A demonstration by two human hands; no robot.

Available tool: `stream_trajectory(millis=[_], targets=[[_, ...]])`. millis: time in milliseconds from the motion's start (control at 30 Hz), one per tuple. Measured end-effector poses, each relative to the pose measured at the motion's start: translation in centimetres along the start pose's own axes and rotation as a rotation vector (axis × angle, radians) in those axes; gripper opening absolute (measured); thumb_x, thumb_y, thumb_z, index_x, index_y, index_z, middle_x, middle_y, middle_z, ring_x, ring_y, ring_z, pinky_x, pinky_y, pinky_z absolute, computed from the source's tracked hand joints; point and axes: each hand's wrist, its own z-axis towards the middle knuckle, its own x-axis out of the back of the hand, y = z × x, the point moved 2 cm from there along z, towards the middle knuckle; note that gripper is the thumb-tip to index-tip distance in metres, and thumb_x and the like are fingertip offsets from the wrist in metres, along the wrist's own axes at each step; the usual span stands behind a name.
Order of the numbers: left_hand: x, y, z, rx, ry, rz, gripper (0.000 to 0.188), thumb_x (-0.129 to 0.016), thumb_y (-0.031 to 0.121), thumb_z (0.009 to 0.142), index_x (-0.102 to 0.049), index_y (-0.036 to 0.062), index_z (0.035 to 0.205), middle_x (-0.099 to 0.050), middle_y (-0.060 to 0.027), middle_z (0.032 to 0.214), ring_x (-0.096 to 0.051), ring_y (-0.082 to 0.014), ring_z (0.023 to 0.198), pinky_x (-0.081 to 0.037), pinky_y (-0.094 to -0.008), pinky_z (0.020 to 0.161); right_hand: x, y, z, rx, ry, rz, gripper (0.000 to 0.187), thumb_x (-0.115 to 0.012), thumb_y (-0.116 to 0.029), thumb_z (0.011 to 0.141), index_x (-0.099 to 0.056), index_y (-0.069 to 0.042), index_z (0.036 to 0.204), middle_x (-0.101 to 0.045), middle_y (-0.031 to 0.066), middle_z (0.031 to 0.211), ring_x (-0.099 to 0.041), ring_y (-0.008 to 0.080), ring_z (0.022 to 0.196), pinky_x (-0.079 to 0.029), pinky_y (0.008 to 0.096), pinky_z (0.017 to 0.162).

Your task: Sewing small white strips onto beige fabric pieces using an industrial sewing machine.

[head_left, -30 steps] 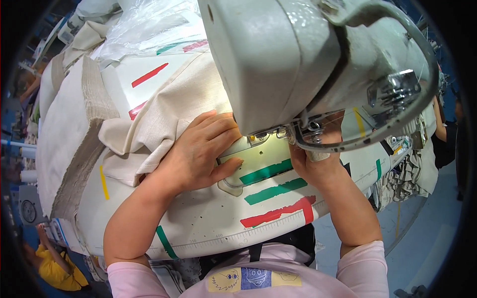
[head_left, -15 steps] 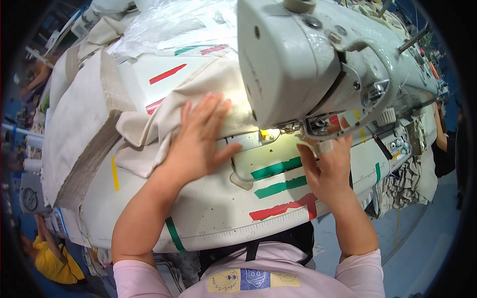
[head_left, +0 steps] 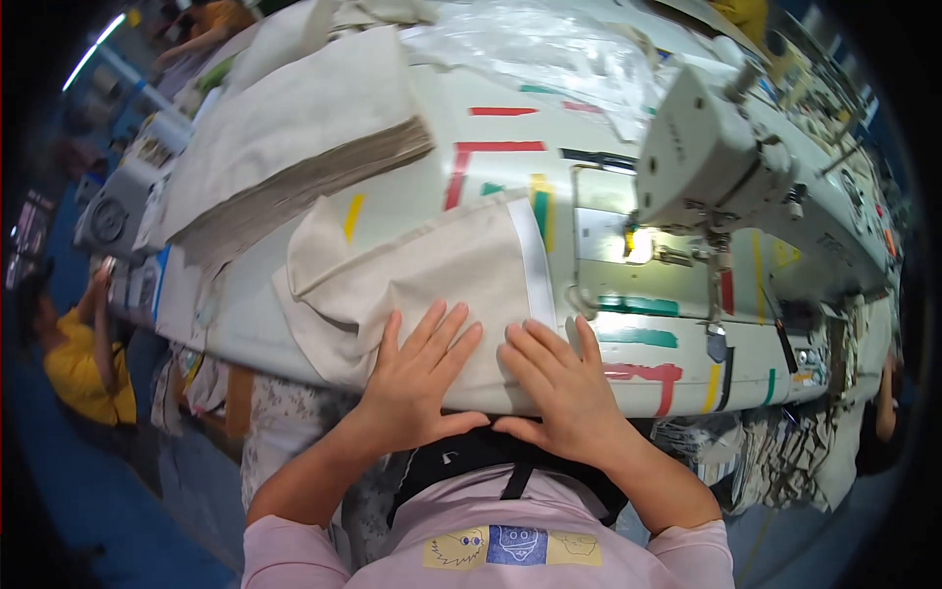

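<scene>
A beige fabric piece (head_left: pixel 442 260) with a white strip along its right edge lies on the sewing table (head_left: pixel 530 83), its left part folded and rumpled. My left hand (head_left: pixel 417 378) rests on the near part of the fabric, fingers spread. Beside it, my right hand (head_left: pixel 559 388) lies flat near the fabric's lower right corner, fingers stretched out. Both thumbs point toward each other by the table's front edge. To the right stands the white sewing machine (head_left: pixel 706 147), its lamp lit over the needle plate, apart from both hands.
A thick stack of beige fabric (head_left: pixel 304 118) sits at the far left of the table. Clear plastic sheeting (head_left: pixel 540 49) lies at the back. Coloured tape strips mark the tabletop. Bundled cloth pieces (head_left: pixel 795 456) hang low at the right. A person in yellow (head_left: pixel 88 368) works at the left.
The fabric has come from beside the needle toward me and lies spread near the front edge. My right hand has left the needle area and joined the left on the fabric. The view has shifted left.
</scene>
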Motion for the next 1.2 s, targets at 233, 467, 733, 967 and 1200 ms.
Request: stream_trajectory(millis=[233,467,733,967,1200], targets=[[-0.8,-7.4,-14.7,0.141,0.641,0.244,0.032,-0.069,0.010,0.079,-0.066,0.0097,0.111,-0.065,-0.0073,0.111,-0.064,-0.0284,0.102,-0.048,-0.0425,0.089,-5.8,-6.5,3.0,0.435,0.204,0.119,0.029,-0.066,-0.006,0.071,-0.066,-0.004,0.100,-0.068,0.0074,0.101,-0.063,0.0226,0.093,-0.047,0.0408,0.087],[4.9,-9.3,-39.1,0.930,0.711,0.875,0.015,-0.067,0.007,0.074,-0.068,0.0118,0.089,-0.063,-0.0065,0.096,-0.059,-0.0290,0.095,-0.042,-0.0428,0.088,-16.6,-18.9,8.7,0.800,0.123,0.326,0.022,-0.061,-0.015,0.073,-0.063,-0.004,0.092,-0.064,0.0059,0.100,-0.059,0.0220,0.092,-0.046,0.0367,0.086],[-13.1,1.3,-56.9,1.429,0.216,0.632,0.019,-0.063,0.004,0.066,-0.065,0.0138,0.082,-0.063,-0.0059,0.093,-0.057,-0.0294,0.098,-0.036,-0.0464,0.088,-30.6,-21.3,3.0,0.720,-0.408,0.070,0.020,-0.057,-0.011,0.080,-0.068,-0.005,0.096,-0.064,0.0102,0.112,-0.056,0.0268,0.115,-0.037,0.0490,0.108],[-14.0,-3.3,-52.7,1.585,-0.623,-0.054,0.031,-0.070,0.017,0.074,-0.069,0.0112,0.104,-0.066,-0.0135,0.107,-0.062,-0.0338,0.108,-0.045,-0.0483,0.096,-25.2,-11.4,2.5,0.506,-0.558,0.027,0.019,-0.059,-0.011,0.080,-0.070,-0.006,0.094,-0.066,0.0120,0.105,-0.058,0.0301,0.108,-0.040,0.0516,0.100],[3.4,-14.6,-23.5,0.836,0.563,0.174,0.030,-0.064,0.002,0.085,-0.063,0.0004,0.115,-0.064,-0.0182,0.112,-0.062,-0.0368,0.105,-0.049,-0.0421,0.091,-16.8,-6.9,-1.4,0.228,-0.391,0.378,0.018,-0.071,-0.013,0.082,-0.068,-0.005,0.098,-0.068,0.0138,0.094,-0.063,0.0328,0.094,-0.046,0.0467,0.089]])
